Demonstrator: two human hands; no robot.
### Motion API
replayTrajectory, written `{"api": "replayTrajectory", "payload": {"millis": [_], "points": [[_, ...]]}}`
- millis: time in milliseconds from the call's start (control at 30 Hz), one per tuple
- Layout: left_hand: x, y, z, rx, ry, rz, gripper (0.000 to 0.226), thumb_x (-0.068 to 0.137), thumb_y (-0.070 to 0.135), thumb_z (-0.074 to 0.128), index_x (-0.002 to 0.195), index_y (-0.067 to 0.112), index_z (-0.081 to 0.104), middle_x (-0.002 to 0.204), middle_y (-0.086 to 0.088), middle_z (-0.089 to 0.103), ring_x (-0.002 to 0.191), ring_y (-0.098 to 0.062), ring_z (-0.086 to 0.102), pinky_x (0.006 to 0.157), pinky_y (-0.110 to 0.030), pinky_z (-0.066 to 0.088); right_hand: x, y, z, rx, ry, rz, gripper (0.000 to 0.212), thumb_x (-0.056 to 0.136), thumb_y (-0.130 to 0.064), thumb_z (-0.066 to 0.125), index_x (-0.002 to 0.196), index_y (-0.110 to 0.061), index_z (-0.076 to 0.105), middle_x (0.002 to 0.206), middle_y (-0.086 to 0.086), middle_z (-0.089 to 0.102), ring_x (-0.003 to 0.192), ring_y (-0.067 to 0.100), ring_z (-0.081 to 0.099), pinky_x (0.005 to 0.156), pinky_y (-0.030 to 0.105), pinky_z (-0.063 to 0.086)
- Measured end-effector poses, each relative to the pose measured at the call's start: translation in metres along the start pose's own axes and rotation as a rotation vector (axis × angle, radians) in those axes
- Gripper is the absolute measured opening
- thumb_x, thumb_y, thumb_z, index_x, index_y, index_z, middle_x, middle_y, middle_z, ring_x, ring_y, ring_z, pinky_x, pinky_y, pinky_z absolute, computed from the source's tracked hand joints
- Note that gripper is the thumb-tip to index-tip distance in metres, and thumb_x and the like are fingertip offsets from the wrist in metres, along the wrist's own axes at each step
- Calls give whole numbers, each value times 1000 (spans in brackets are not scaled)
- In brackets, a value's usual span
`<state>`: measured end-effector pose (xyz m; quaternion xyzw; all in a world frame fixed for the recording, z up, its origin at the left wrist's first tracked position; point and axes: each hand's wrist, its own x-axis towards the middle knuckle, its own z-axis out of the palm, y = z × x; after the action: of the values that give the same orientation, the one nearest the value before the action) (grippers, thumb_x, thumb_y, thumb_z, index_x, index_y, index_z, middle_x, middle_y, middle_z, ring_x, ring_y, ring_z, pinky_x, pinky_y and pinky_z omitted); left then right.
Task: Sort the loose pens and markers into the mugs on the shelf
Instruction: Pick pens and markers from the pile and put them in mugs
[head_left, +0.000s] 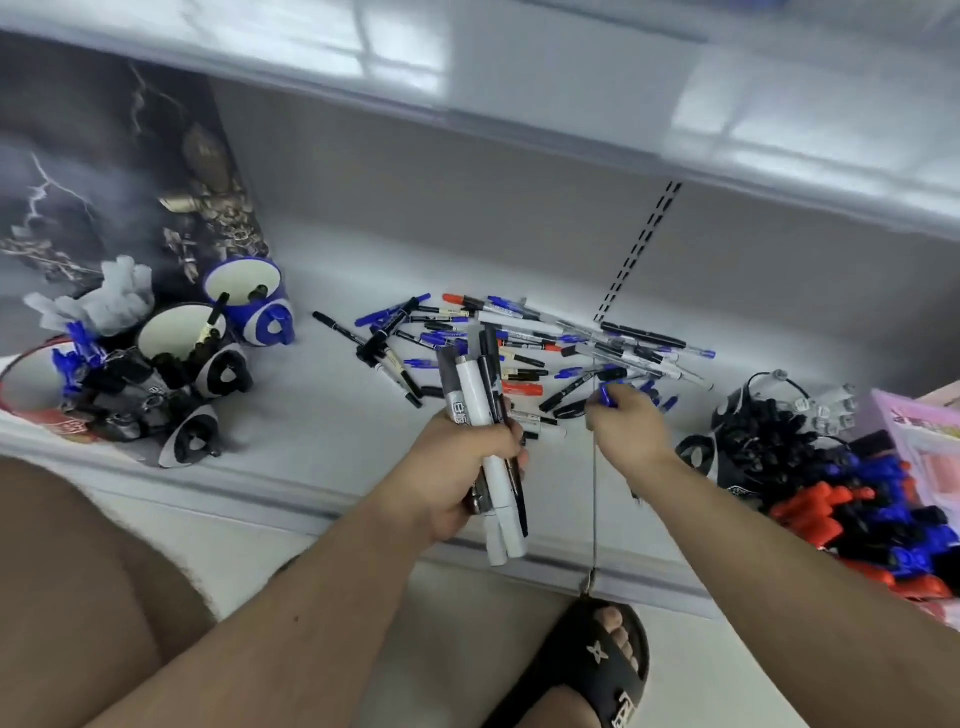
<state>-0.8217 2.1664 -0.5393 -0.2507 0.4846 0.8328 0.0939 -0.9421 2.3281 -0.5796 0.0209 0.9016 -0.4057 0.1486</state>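
Observation:
A heap of loose pens and markers (524, 340), blue, black, red and white, lies on the low white shelf (322, 415). My left hand (465, 462) is shut on a bundle of black and white markers (480, 410), held upright in front of the heap. My right hand (626, 423) pinches a blue pen (607, 396) at the heap's near right edge. At the left stand several mugs: a blue one (249, 299), a black-and-white one (182, 332) and another black one (156, 410), each with pens inside, and a red one (36, 384).
A black mug (727, 441) crammed with black markers stands at the right, beside a pile of red, blue and black markers (872, 509). A pink box (924, 441) sits at the far right. A dark picture (104, 171) leans at the back left. My sandalled foot (592, 665) is below the shelf edge.

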Motion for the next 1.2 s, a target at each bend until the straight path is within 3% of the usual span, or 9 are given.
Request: {"api": "replayTrajectory", "payload": {"millis": [200, 267, 367, 500, 667, 800, 967, 1100, 1200], "points": [[-19, 4, 21, 165, 24, 19, 31, 51, 0, 64, 80, 6, 56, 70, -15, 53, 60, -25, 52, 57, -30, 43, -86, -85, -32, 244, -135, -331, 31, 84, 4, 63, 88, -27, 64, 56, -13, 50, 47, 7, 42, 49, 20, 39], [-28, 5, 25, 195, 30, 36, 25, 59, -9, 63, 75, 8, 53, 64, -12, 51, 54, -22, 50, 49, -24, 39, -105, -98, -36, 154, -194, -401, 31, 86, -10, 71, 98, -37, 63, 68, -17, 59, 58, 5, 54, 63, 22, 51], [-42, 6, 32, 175, -11, 39, 21, 68, -16, 58, 76, 4, 59, 62, -14, 54, 52, -21, 52, 48, -22, 41, -117, -104, -33, -61, -219, -429, 33, 84, -28, 75, 111, -42, 61, 91, -20, 63, 74, -3, 60, 73, 14, 46], [-62, 12, 32, 86, -161, -24, 17, 80, -9, 64, 77, 8, 66, 63, -11, 61, 55, -17, 60, 53, -24, 48, -123, -105, -37, -157, -174, -409, 30, 78, -32, 82, 100, -33, 62, 104, -12, 66, 92, 8, 64, 82, 24, 49], [-81, 10, 29, -147, -291, -104, 8, 93, 9, 61, 90, 9, 68, 72, -3, 71, 65, -15, 68, 58, -26, 54, -139, -113, -55, -204, -122, -366, 17, 84, -21, 69, 89, -34, 59, 89, -2, 66, 72, 15, 61, 71, 36, 56], [-86, 13, 27, -370, -298, -109, 12, 85, 4, 59, 94, 3, 67, 74, -8, 71, 64, -17, 69, 62, -28, 57, -148, -116, -72, -133, -49, -313, 15, 87, -11, 59, 97, -22, 59, 76, 6, 66, 51, 16, 49, 45, 26, 44], [-90, 23, 25, -346, -271, -58, 19, 89, -4, 56, 104, 2, 67, 82, -4, 73, 67, -16, 70, 61, -30, 58, -159, -132, -88, -50, -3, -372, 25, 89, -7, 51, 92, -30, 61, 55, -5, 57, 45, 12, 42, 44, 22, 37], [-95, 28, 24, -233, -247, 14, 21, 90, -7, 57, 102, 8, 65, 84, -2, 73, 72, -18, 72, 65, -30, 56, -171, -150, -83, -204, -73, -537, 13, 93, -25, 60, 100, -37, 63, 73, -15, 55, 62, 7, 54, 62, 18, 44], [-101, 30, 28, -112, -244, 67, 25, 89, -11, 56, 99, 9, 67, 84, -7, 73, 73, -21, 73, 59, -28, 55, -180, -154, -69, -239, -187, -506, 36, 91, -28, 68, 126, -32, 61, 113, -22, 60, 93, 14, 68, 76, 16, 52]]}}
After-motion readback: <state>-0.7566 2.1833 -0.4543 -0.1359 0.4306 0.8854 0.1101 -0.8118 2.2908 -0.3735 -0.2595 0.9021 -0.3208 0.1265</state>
